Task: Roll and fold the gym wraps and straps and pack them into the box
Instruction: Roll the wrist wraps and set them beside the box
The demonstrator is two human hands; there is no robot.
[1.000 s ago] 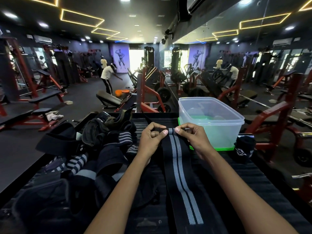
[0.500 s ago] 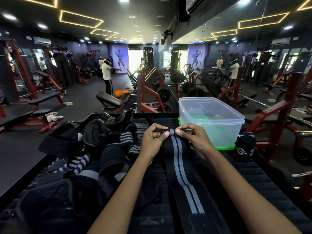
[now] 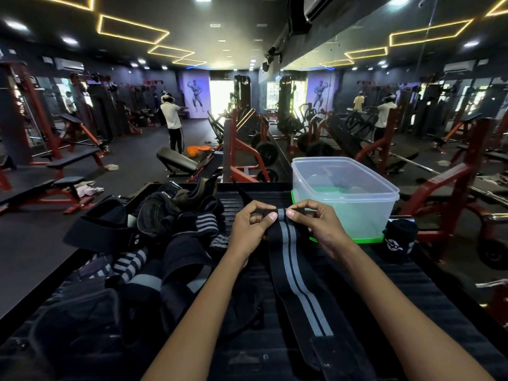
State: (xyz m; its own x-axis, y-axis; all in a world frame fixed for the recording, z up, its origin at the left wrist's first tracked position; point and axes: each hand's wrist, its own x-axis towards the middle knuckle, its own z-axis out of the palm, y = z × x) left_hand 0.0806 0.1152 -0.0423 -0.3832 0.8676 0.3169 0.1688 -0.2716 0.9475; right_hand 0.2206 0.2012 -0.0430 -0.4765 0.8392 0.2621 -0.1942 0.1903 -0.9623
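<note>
A: Black elastic with grey stripes: our left hand (image 3: pixel 251 229) and right hand (image 3: pixel 320 229) both pinch the far end of the wrap (image 3: pixel 295 273), barely rolled, its length trailing back between our forearms.

B: So we judge we're early. The box (image 3: pixel 343 196), just beyond our right hand, looks nearly empty.

A: The pile of wraps (image 3: pixel 154 243) crowds our left; one rolled wrap (image 3: pixel 398 240) stands right of the box, near the counter (image 3: pixel 428 292) edge.
</note>
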